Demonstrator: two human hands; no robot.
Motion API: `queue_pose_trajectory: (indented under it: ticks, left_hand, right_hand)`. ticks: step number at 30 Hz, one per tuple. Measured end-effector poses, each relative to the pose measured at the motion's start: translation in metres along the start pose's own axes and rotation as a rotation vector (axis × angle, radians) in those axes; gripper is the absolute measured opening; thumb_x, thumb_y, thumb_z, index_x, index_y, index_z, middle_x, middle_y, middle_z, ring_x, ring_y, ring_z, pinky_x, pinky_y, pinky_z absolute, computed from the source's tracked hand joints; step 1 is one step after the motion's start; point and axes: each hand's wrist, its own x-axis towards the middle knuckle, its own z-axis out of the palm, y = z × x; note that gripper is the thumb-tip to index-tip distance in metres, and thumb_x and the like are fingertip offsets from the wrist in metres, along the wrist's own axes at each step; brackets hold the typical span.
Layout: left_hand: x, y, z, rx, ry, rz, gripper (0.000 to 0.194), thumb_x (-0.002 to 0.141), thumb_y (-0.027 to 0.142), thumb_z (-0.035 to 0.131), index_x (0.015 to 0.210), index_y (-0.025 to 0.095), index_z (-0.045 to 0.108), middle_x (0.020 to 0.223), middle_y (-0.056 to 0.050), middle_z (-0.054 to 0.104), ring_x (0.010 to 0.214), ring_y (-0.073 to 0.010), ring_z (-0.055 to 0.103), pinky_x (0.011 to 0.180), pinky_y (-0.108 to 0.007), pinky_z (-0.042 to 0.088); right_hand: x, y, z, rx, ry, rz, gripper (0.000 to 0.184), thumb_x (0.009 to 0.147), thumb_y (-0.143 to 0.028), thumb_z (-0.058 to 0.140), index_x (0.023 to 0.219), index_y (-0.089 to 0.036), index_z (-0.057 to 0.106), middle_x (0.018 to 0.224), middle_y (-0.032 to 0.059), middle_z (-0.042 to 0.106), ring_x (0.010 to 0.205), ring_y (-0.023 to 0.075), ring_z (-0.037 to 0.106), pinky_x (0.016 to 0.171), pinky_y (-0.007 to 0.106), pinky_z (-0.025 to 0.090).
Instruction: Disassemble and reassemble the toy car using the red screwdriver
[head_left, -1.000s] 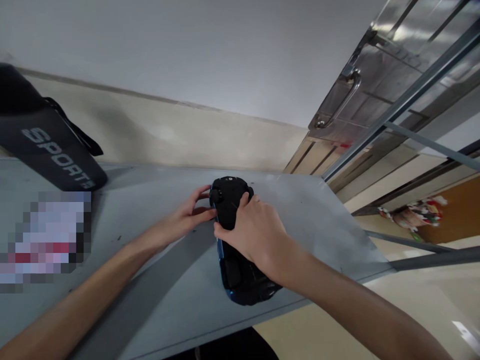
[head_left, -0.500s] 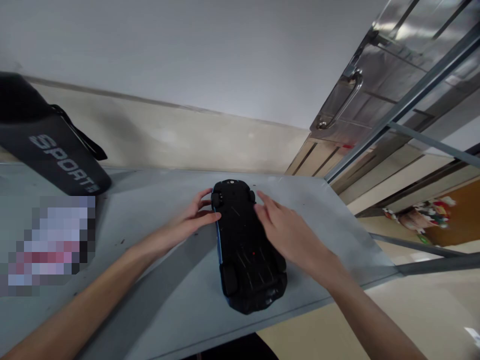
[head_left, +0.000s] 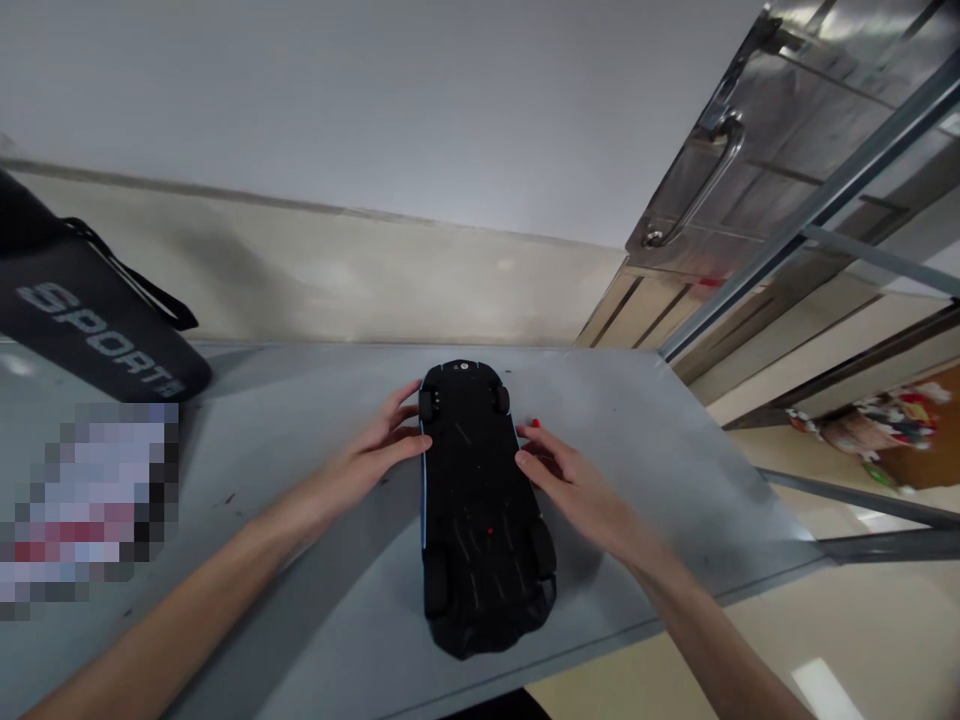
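Note:
A black toy car (head_left: pixel 476 480) lies upside down on the grey tabletop, its underside and wheels facing up and a blue trim line along its left edge. My left hand (head_left: pixel 390 435) grips its left side, thumb on the edge and fingers beside the far left wheel. My right hand (head_left: pixel 559 470) holds the opposite side, thumb against the edge and fingers curled down, their tips partly hidden. Just beyond those fingers shows a small red thing (head_left: pixel 536 423), too small to identify. On the underside is a tiny red spot (head_left: pixel 490 531).
To the left, a dark bottle (head_left: pixel 105 320) marked SPORT lies at a slant near a blurred-out patch (head_left: pixel 90 510). A pale wall (head_left: pixel 375 270) runs behind the grey table (head_left: pixel 300 620). Metal frame bars (head_left: pixel 817 215) and a metal door handle (head_left: pixel 705 185) are at the right.
My right hand has moved from over the car's right edge down to its side. The small red thing beyond my right fingers now shows. The view has shifted slightly.

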Motion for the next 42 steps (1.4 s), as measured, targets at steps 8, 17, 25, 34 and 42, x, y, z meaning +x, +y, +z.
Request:
queue_pose_trajectory:
  ticks: [8, 17, 25, 34, 42]
  left_hand:
    - [0.001, -0.002, -0.006, 0.055, -0.019, -0.013, 0.090, 0.092, 0.061, 0.071, 0.169, 0.044, 0.028, 0.171, -0.005, 0.045, 0.162, -0.0395, 0.033, 0.131, -0.063, 0.028]
    - [0.003, -0.001, -0.020, 0.131, -0.017, 0.028, 0.072, 0.098, 0.061, 0.062, 0.163, 0.038, 0.039, 0.171, -0.007, 0.045, 0.157, -0.0343, 0.044, 0.129, -0.055, 0.036]
    - [-0.002, 0.018, -0.057, 0.599, -0.105, 0.108, 0.034, 0.097, 0.057, 0.062, 0.106, 0.026, 0.070, 0.111, -0.005, 0.076, 0.099, -0.0270, 0.070, 0.093, -0.043, 0.056]
    - [-0.010, 0.024, -0.061, 0.767, -0.334, 0.158, 0.015, 0.090, 0.038, 0.075, 0.087, 0.023, 0.076, 0.091, -0.001, 0.073, 0.086, -0.0203, 0.069, 0.081, -0.031, 0.050]
    - [-0.015, 0.025, -0.056, 0.838, -0.335, 0.190, 0.018, 0.098, 0.036, 0.065, 0.089, 0.025, 0.077, 0.095, -0.001, 0.073, 0.089, -0.0208, 0.069, 0.081, -0.030, 0.047]
  right_hand:
    - [0.004, -0.003, -0.003, -0.062, 0.091, -0.083, 0.045, 0.111, -0.048, 0.039, 0.130, -0.020, 0.068, 0.100, 0.0066, 0.074, 0.090, 0.0213, 0.070, 0.084, 0.037, 0.056]
    - [0.041, 0.035, -0.005, -0.507, 0.357, -0.244, 0.028, 0.100, -0.024, 0.051, 0.123, -0.019, 0.066, 0.103, 0.0116, 0.073, 0.093, 0.0278, 0.070, 0.089, 0.044, 0.056]
    - [0.042, 0.052, -0.002, -0.385, 0.294, -0.348, 0.020, 0.099, -0.021, 0.050, 0.109, -0.024, 0.066, 0.105, 0.0077, 0.076, 0.093, 0.0243, 0.071, 0.088, 0.039, 0.056]
    - [0.001, 0.055, -0.009, -0.074, 0.436, -0.186, 0.027, 0.103, -0.043, 0.055, 0.113, -0.024, 0.071, 0.086, 0.0034, 0.070, 0.077, 0.0209, 0.062, 0.073, 0.034, 0.049]
    - [0.044, 0.004, -0.029, 0.128, 0.497, -0.292, 0.022, 0.100, -0.040, 0.058, 0.108, -0.025, 0.072, 0.072, -0.0028, 0.052, 0.067, 0.0174, 0.050, 0.064, 0.032, 0.037]
